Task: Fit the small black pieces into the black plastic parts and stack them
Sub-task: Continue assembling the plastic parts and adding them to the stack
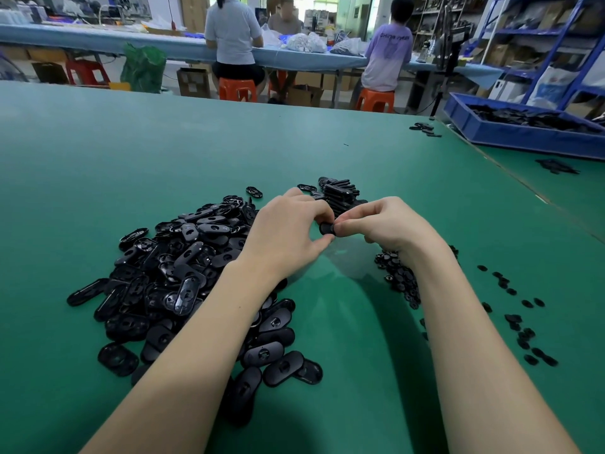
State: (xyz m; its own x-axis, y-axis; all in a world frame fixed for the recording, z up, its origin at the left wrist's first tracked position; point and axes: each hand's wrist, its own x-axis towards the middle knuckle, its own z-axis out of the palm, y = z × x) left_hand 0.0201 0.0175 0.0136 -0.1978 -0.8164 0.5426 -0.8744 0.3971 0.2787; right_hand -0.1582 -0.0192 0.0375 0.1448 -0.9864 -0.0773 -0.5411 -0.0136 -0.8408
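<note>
I see one black plastic part (326, 229) held just above the green table (163, 152), near the centre of my view, between the two hands. Only a small rounded end of it shows between the fingertips, so I cannot tell which way its long axis runs, nor whether a small piece is already seated in it.

My left hand (288, 231) comes in from 7 o'clock, forearm slanting up toward the centre, knuckles up, fingers curled down and thumb below, pinching the part's left side. My right hand (386, 224) comes in from 5 o'clock, wrist bent inward, thumb and forefinger pinching the part's right side while the other fingers curl under the palm. The two sets of fingertips nearly meet over the part.

At 9 o'clock from the hands, under and beside the left forearm, lies a loose pile of oblong parts (183, 276), lying at all angles. At 12 o'clock, just behind the fingers, stands a stack of parts (340, 193), their long axes running roughly left to right. At 4 o'clock, under and beyond the right wrist, small black pieces (510, 319) are scattered on the table. At 2 o'clock a blue bin (523, 132) holds more black parts.
</note>
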